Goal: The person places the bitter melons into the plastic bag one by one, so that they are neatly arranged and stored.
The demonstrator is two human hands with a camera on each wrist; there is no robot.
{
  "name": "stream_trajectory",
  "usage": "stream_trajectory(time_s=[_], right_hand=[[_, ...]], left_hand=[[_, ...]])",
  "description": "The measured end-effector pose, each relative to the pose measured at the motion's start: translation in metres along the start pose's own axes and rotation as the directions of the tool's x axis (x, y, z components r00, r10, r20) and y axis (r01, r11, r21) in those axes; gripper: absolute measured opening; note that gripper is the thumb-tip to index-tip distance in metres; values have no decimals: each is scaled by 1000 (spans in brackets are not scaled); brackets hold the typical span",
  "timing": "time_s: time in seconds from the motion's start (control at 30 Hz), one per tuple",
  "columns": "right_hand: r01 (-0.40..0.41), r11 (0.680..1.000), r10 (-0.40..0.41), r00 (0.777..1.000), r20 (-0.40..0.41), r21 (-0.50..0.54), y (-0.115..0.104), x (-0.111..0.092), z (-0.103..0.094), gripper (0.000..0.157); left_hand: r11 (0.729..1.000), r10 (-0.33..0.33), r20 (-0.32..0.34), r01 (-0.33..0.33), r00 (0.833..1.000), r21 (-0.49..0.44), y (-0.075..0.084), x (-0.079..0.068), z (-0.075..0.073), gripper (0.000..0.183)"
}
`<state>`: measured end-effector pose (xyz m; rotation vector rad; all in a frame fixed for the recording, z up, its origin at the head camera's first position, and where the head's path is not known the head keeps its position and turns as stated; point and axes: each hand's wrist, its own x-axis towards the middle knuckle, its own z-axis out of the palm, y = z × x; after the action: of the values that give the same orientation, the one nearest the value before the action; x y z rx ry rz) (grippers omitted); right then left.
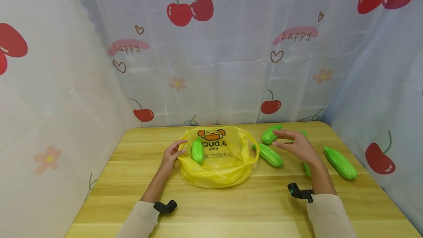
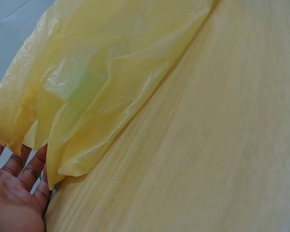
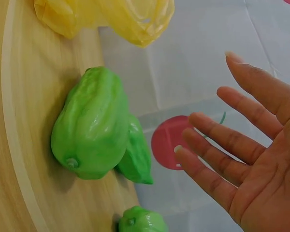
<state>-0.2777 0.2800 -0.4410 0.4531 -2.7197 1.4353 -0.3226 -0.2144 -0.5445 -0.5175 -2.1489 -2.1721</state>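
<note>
A yellow plastic bag (image 1: pixel 216 179) lies with its mouth spread, and one green ribbed gourd, much like a bitter melon (image 1: pixel 198 151), is inside. At the bag's left rim is my left hand (image 1: pixel 170 156). Its fingers are fairly straight and touch the film; in the left wrist view the film (image 2: pixel 101 96) covers some fingertips. My right hand (image 1: pixel 297 148) hovers over the gourds on the right, thumb and fingers apart. Nothing is in its palm in the right wrist view. Closest to it are a gourd (image 1: pixel 270 155) beside the bag and another (image 1: pixel 271 135) behind.
Farther right lies another gourd (image 1: pixel 340 162); two more are partly hidden behind my right hand and wrist. The bag's handle loop (image 1: pixel 254 146) stands up at its right side. A curtain with cherries (image 1: pixel 231 65) encloses the wooden table (image 1: pixel 211 212) at the back and sides.
</note>
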Motion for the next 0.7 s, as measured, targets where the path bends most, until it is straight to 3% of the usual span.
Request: stream_trajectory(time_s=[0.37, 0.7], right_hand=[[20, 999, -19, 1000, 17, -37, 14, 3, 4, 56], [15, 999, -13, 999, 44, -35, 18, -1, 7, 53]], left_hand=[[999, 31, -15, -31, 999, -16, -1, 6, -1, 43], [999, 42, -3, -42, 999, -15, -5, 0, 0, 43]])
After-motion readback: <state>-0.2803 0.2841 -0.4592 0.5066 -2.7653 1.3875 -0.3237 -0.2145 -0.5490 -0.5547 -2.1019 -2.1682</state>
